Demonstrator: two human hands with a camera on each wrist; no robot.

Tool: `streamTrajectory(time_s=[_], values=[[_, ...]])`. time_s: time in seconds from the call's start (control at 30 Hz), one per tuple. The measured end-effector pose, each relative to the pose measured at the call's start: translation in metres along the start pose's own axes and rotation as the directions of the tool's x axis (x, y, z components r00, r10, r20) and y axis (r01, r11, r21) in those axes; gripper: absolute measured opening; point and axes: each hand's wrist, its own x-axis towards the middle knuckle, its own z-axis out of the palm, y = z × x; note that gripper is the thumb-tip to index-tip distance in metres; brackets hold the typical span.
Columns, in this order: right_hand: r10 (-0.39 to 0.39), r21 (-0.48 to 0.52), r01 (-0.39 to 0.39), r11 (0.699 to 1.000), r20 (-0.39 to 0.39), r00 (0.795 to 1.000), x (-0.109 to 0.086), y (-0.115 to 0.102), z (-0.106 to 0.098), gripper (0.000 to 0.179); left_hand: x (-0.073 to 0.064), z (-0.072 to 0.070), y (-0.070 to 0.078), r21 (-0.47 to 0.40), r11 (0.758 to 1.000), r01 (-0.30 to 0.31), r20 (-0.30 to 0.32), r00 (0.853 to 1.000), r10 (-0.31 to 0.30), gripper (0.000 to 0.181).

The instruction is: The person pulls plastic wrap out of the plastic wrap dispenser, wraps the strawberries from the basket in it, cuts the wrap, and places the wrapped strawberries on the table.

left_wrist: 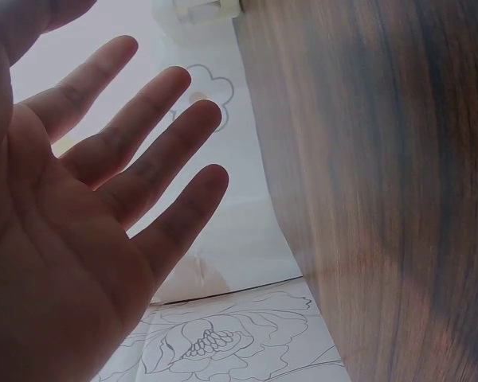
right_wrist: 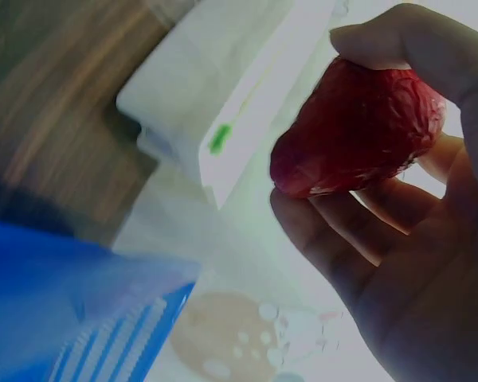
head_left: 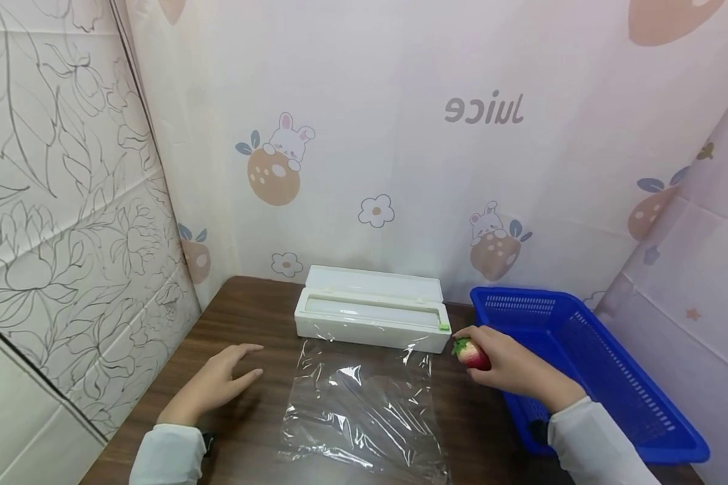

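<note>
Just left of the blue basket, my right hand (head_left: 512, 362) holds a large red strawberry (head_left: 472, 353) with a pale top and green leaves. In the right wrist view the thumb lies over the strawberry (right_wrist: 350, 131) and the other fingers curl beneath it; its surface is shiny and wrinkled. A sheet of clear cling film (head_left: 364, 411) lies spread on the table, running out from the white dispenser box (head_left: 370, 333). To the left of the film, my left hand (head_left: 215, 378) hovers with fingers spread and nothing in it; the left wrist view shows its bare palm.
The dispenser's lid (head_left: 373, 283) stands raised at the back, with a green slider (head_left: 444, 327) at the box's right end. A blue plastic basket (head_left: 633, 384) takes up the right side of the dark wooden table (head_left: 249, 313). Patterned curtains (head_left: 364, 135) hang behind.
</note>
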Motion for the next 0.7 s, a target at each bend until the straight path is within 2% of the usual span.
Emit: streamTrajectory(time_s=[0.13,0.37,0.5,0.7], values=[[-0.046,-0.017,0.046,0.999,-0.002,0.999,0.004,-0.012,0.007,0.055,0.001,0.002,0.000,-0.002,1.000,-0.002,-0.001,1.000,0.002,0.047],[-0.124,-0.022,0.123,0.992,-0.057,0.991,0.008,-0.029,0.016,0.055,0.001,0.004,0.003,-0.001,1.000,-0.007,-0.020,1.000,0.007,0.044],[-0.161,-0.016,0.161,0.987,-0.061,0.985,0.011,-0.037,0.024,0.054,0.002,0.006,0.008,-0.014,0.999,-0.042,-0.018,0.999,0.041,0.042],[-0.156,0.020,0.157,0.987,-0.044,0.987,0.013,-0.046,0.035,0.051,0.006,0.011,0.015,-0.046,0.997,-0.056,0.009,0.998,0.056,0.039]])
